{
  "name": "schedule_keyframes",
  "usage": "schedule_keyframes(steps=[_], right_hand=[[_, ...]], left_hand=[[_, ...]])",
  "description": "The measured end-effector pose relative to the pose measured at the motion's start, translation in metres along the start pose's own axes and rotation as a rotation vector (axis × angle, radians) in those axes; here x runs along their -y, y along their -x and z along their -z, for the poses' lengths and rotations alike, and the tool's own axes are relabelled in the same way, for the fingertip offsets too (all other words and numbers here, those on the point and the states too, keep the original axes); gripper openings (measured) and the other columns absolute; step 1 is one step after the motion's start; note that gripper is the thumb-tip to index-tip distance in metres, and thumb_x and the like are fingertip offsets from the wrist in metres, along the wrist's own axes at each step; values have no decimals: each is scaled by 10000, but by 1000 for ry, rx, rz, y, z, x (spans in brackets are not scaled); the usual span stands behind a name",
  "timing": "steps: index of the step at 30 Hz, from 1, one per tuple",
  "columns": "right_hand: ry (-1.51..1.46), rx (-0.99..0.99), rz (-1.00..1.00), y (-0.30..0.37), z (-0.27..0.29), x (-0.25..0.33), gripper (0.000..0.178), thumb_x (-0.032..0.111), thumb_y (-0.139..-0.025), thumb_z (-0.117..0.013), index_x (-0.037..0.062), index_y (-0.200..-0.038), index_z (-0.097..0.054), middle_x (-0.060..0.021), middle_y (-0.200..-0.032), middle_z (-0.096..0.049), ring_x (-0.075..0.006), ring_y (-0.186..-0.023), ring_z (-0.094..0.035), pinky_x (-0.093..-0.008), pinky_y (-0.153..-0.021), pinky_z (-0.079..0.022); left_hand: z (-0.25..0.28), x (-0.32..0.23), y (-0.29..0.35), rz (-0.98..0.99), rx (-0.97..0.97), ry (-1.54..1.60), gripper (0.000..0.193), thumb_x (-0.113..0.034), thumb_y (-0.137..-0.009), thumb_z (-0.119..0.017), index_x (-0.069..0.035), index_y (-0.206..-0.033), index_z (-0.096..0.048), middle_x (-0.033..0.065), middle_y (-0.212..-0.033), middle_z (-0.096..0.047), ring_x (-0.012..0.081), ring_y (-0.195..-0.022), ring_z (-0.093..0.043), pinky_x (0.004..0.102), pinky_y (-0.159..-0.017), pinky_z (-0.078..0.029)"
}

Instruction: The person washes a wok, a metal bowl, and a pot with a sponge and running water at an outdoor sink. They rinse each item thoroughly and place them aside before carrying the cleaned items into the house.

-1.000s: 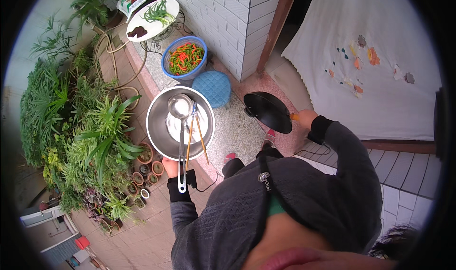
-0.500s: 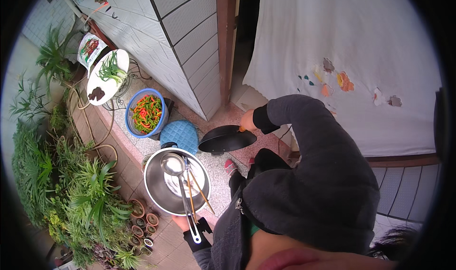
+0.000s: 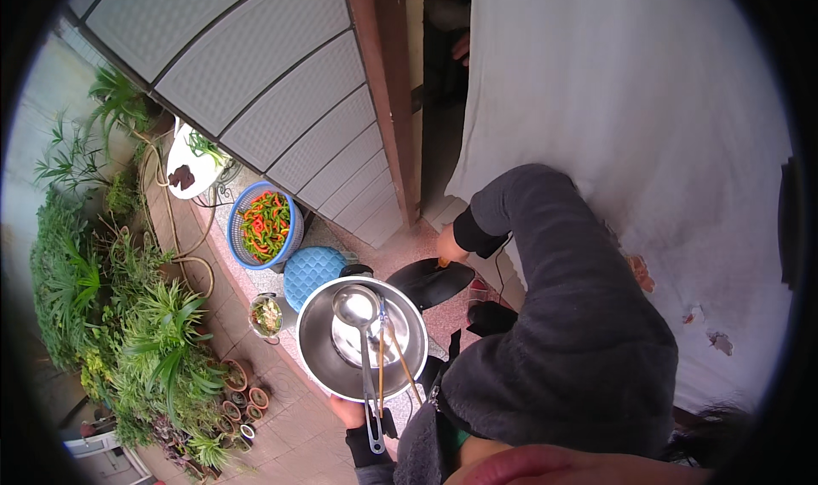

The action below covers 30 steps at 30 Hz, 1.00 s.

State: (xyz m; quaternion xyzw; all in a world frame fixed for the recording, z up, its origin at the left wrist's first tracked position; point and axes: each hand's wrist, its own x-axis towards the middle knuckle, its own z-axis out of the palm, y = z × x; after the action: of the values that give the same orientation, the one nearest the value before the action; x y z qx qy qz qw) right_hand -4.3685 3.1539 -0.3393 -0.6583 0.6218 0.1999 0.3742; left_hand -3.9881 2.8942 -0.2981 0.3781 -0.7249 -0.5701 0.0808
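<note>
My left hand (image 3: 348, 412) is closed on the near side of a wide stainless steel pot (image 3: 317, 340); the pot's wall hides most of the fingers. Inside the pot lie a metal ladle (image 3: 356, 306) and a pair of wooden chopsticks (image 3: 381, 370), their handles sticking out over the near rim. A black handle (image 3: 356, 270) shows at the pot's far side. My right hand (image 3: 452, 245) is wrapped around the handle of a black wok (image 3: 432, 284), which hangs tilted just right of the pot, above the speckled step.
A blue basket (image 3: 296, 229) of red and green peppers (image 3: 266, 225) and a round blue cushion (image 3: 315, 276) stand beyond the pot. Left of it sits a bowl of food (image 3: 266, 316). A tiled wall (image 3: 281, 93), door frame (image 3: 388, 84) and white curtain (image 3: 596, 76) rise ahead. Plants (image 3: 162, 349) line the left.
The view has swung toward the doorway, and the tiled wall looms larger. Pot and wok have shifted right in the picture, both still held. The food bowl has come out from behind the pot.
</note>
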Motion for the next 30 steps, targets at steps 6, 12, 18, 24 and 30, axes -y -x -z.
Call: schedule_keyframes(steps=[6, 12, 18, 24, 30], right_hand=[[-271, 104, -361, 127, -67, -25, 245, 128, -749, -604, 44, -973, -656, -165, -871, -668, -325, -829, -649, -409, -692, -528], [-893, 27, -794, 239, -140, -45, 115, 116, -678, -635, 3, -659, -638, -107, -576, -605, -218, -516, -602, -358, -479, -471], [-1281, 8, -1003, 312, -201, -70, 220, 150, -723, -644, 25, -545, -608, -73, -533, -574, -178, -459, -545, -322, -479, -450], [-1765, -298, -972, 342, -258, -103, 216, 155, -737, -683, 9, -612, -584, -68, -555, -540, -153, -451, -500, -299, -430, -381], [-2235, -381, -984, 334, -257, -153, 113, 98, -836, -625, 14, -781, -571, -48, -618, -499, -136, -509, -465, -280, -483, -382]], left_hand=[[-117, -28, -11, 48, 180, 200, 97, 16, -828, -601, 31, -907, -655, 41, -868, -674, 106, -764, -608, 254, -666, -486], [-223, -70, -38, -9, 390, 235, 116, 25, -840, -573, 35, -928, -648, 47, -881, -677, 103, -787, -607, 251, -686, -493], [-317, -113, -68, -70, 588, 134, 182, 19, -839, -590, 59, -1016, -606, 79, -945, -681, 118, -832, -618, 254, -726, -500], [-410, -153, -120, -45, 612, 230, 149, -50, -841, -618, 35, -963, -627, 62, -864, -685, 105, -753, -614, 259, -657, -497], [-494, -179, -208, 23, 678, 200, 106, -45, -877, -590, 23, -935, -647, 67, -872, -687, 114, -757, -626, 266, -634, -493]])
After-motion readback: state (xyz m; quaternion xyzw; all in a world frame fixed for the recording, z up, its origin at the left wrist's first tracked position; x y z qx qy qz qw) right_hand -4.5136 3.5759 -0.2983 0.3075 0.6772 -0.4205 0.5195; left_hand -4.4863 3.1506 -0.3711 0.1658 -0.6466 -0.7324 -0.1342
